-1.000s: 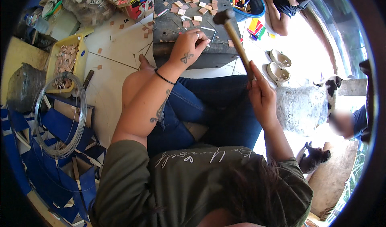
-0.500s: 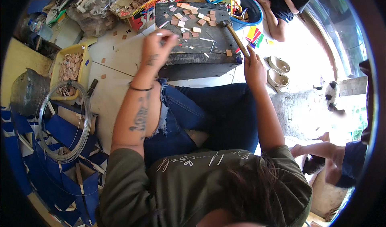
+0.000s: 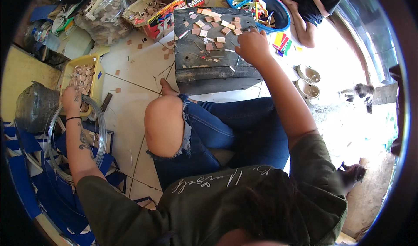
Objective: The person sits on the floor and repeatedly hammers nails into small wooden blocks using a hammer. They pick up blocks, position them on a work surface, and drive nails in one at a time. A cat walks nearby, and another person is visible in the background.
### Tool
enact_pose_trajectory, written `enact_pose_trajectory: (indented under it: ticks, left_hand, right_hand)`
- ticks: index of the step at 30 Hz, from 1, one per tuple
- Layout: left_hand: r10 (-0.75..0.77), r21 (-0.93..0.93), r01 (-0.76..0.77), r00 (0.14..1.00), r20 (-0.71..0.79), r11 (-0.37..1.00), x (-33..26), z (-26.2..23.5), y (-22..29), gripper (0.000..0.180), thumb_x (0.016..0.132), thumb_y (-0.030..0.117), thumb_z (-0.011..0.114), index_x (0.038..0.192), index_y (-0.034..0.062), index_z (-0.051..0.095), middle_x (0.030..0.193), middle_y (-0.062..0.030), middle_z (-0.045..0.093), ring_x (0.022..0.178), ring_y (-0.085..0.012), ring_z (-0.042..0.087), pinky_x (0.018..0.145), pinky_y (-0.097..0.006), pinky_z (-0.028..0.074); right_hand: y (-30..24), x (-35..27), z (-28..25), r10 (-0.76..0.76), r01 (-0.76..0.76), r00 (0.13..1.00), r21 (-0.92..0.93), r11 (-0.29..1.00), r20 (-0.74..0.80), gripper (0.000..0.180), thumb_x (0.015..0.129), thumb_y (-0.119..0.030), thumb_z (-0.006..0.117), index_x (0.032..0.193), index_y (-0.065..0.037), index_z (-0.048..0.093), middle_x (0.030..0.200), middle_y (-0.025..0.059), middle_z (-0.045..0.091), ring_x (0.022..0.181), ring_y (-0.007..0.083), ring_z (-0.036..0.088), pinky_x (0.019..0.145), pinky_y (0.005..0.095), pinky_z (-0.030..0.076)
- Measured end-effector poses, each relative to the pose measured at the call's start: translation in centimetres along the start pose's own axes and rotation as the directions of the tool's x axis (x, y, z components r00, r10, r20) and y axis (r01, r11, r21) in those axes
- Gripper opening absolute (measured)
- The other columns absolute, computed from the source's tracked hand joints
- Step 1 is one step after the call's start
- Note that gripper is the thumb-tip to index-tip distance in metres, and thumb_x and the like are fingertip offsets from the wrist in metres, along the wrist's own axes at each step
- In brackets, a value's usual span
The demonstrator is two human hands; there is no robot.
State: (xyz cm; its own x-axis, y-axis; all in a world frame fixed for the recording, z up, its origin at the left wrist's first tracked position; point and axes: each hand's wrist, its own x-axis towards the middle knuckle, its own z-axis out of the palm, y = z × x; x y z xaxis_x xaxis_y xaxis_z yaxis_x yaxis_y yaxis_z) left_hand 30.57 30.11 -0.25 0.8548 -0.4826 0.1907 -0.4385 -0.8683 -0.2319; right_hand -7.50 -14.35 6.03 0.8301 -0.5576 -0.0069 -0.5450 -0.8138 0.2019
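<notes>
— What's at nine o'clock?
— The left hand (image 3: pixel 71 100), reaching into the yellow tray (image 3: pixel 96 81) of small wooden pieces (image 3: pixel 80 77). Fingers curled down among them; I cannot tell if they hold one. A wire coil (image 3: pixel 101 135) lies just beside the wrist.
— And toward twelve?
— The dark work block (image 3: pixel 204 67), scattered with wooden squares (image 3: pixel 204 26).
— The other hand?
— The right hand (image 3: pixel 252 45), at one o'clock, rests on the block's far edge, fingers bent narrow; any hold is hidden. The blue basin (image 3: pixel 278 10) sits just beyond.
</notes>
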Motion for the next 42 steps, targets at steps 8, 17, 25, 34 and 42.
enact_pose_trajectory:
  ticks: [8, 17, 25, 34, 42]
  left_hand:
    - [0.372, -0.534, -0.723, 0.687, -0.624, 0.439, 2.3, -6.4, 25.5, 0.034, 0.074, 0.027, 0.072, 0.099, 0.0047, 0.068, 0.096, -0.014, 0.066, 0.092, -0.0323, 0.061, 0.082, -0.04, 0.048]
    - [0.416, -0.572, -0.644, 0.765, -0.492, 0.508, -0.9, -11.2, 45.2, 0.023, 0.075, 0.029, 0.071, 0.078, 0.0071, 0.067, 0.087, -0.0101, 0.066, 0.089, -0.0309, 0.061, 0.076, -0.043, 0.05]
    - [0.417, -0.92, -0.379, 0.856, -0.306, 0.103, -3.1, -11.7, 43.1, 0.018, 0.078, 0.011, 0.07, 0.094, 0.0058, 0.064, 0.081, -0.0075, 0.066, 0.07, -0.0208, 0.064, 0.064, -0.031, 0.05]
    - [0.323, -0.837, -0.545, 0.801, -0.503, 0.046, -10.4, -11.5, 37.9, 0.014, 0.079, 0.01, 0.07, 0.092, 0.0059, 0.067, 0.081, -0.0102, 0.065, 0.077, -0.0233, 0.065, 0.069, -0.033, 0.051]
    - [0.394, -0.811, -0.578, 0.768, -0.505, 0.087, -10.8, -10.8, 38.5, 0.013, 0.072, 0.013, 0.075, 0.082, 0.0072, 0.069, 0.078, -0.011, 0.065, 0.078, -0.0284, 0.062, 0.071, -0.038, 0.047]
  right_hand:
    - [-1.3, 3.7, 0.5, -0.043, 0.06, 0.993, -0.154, 0.986, 0.112, 0.019, 0.082, -0.017, 0.056, 0.091, -0.011, 0.071, 0.099, 0.0123, 0.07, 0.093, 0.0266, 0.067, 0.094, 0.0484, 0.039]
    - [3.3, 0.4, 1.8, 0.159, 0.029, 0.967, 0.706, 0.707, -0.198, 0.016, 0.076, -0.016, 0.065, 0.083, -0.001, 0.065, 0.075, 0.008, 0.07, 0.069, 0.018, 0.067, 0.06, 0.0267, 0.05]
    - [2.9, -3.2, 3.7, 0.446, 0.061, 0.895, 0.988, -0.144, 0.01, 0.009, 0.08, -0.007, 0.062, 0.087, -0.002, 0.06, 0.079, 0.0084, 0.067, 0.063, 0.0095, 0.059, 0.06, 0.0213, 0.043]
    - [0.6, -6.5, 4.3, 0.267, 0.02, 0.963, 0.977, -0.21, 0.038, 0.019, 0.085, -0.007, 0.063, 0.103, -0.001, 0.061, 0.087, 0.0055, 0.066, 0.074, 0.0076, 0.058, 0.064, 0.0183, 0.041]
    - [-1.3, -6.5, 3.0, 0.287, 0.162, 0.922, 0.934, 0.318, -0.258, 0.011, 0.08, -0.007, 0.068, 0.089, -0.001, 0.065, 0.078, 0.0043, 0.068, 0.071, 0.0111, 0.063, 0.063, 0.0252, 0.047]
